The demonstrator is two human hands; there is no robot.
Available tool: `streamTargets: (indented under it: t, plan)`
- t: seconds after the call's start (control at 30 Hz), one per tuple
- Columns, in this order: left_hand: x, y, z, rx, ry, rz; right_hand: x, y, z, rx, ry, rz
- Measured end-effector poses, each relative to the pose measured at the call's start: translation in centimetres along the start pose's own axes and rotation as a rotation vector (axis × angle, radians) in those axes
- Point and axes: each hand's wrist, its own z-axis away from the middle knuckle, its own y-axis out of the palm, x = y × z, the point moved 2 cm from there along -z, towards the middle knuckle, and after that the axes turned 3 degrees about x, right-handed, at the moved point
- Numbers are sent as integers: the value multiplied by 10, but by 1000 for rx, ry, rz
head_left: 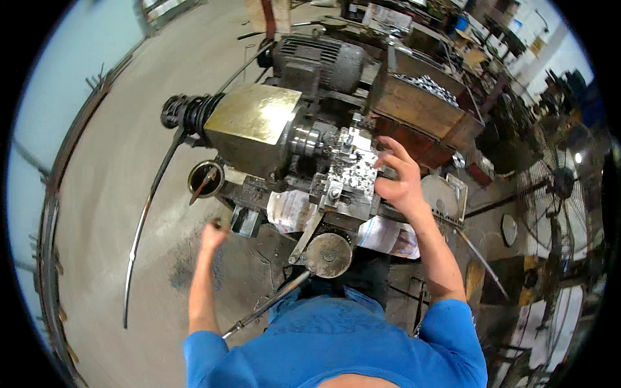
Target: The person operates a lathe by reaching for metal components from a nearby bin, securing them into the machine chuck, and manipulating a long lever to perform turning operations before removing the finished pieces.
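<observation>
A small lathe-like machine stands before me, with a brassy sheet cover (pixel 255 113) over its headstock and a shiny round chuck (pixel 305 141) facing the tool slide (pixel 352 171). Metal chips are scattered over that slide. My right hand (pixel 401 178) is at the slide's right side, thumb and fingers curved and apart, with nothing visible between them. Low on the left, beside a small metal tray (pixel 246 222), my left hand (pixel 213 234) is raised with its fingers curled in. Whatever it may hold is too small and blurred to name.
A round pot (pixel 206 178) with a brush-like stick hangs left of the machine. Long lever bars (pixel 152 200) stick out at left and below. Behind stand a motor (pixel 320 61) and a wooden box (pixel 420 107) of small metal parts. A fan (pixel 561 184) is at right.
</observation>
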Motion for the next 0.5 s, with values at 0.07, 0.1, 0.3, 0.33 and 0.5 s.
streamTargets:
  t: [0.07, 0.1, 0.3, 0.33, 0.5]
  plan:
    - [-13, 45, -9, 100, 205, -193, -18, -30, 34, -6, 125, 76]
    - [-16, 55, -13, 47, 222, -458, -29, -46, 53, -1, 176, 113]
    - [-24, 20, -51, 19, 559, -980, -131, -133, 192, -132, 654, 319]
    - [-23, 19, -52, 12, 541, -952, -149, -150, 220, -130, 694, 422]
    - [6, 22, -43, 70, 287, -600, -221, -228, 376, 182, 1431, 877]
